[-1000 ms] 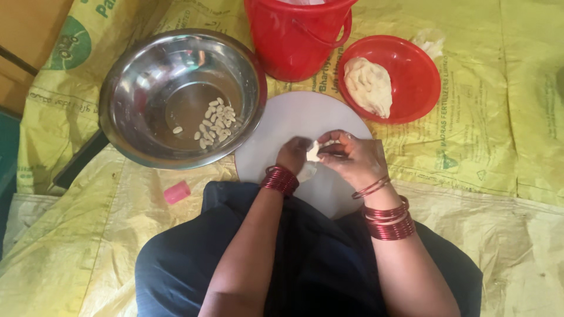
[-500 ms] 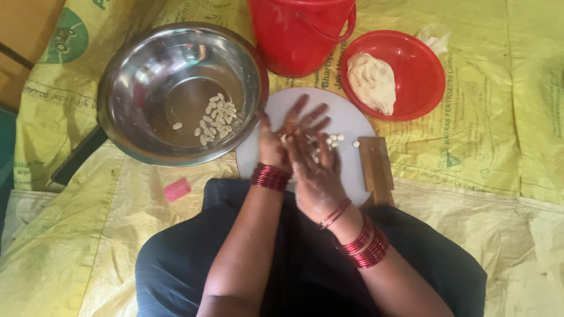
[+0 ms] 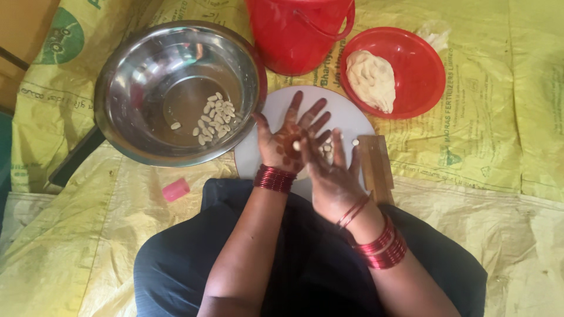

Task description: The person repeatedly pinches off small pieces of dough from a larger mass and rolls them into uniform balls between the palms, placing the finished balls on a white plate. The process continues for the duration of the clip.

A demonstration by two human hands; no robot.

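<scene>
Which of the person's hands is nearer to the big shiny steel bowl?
Left. The left hand lies palm up just right of the round steel bowl; the right hand is farther right, over the white round board.

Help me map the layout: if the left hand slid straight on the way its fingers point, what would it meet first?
The left hand points up and slightly right over the white round board. Past the board's far edge, the red bucket comes first, though depth is unclear.

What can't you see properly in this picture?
Head view:
- Red bucket: its top is cut off by the upper edge, so its inside is hidden.
- White board: the middle is covered by the left hand and right hand.
- Small dough bit between the palms: too small to tell its shape.
</scene>
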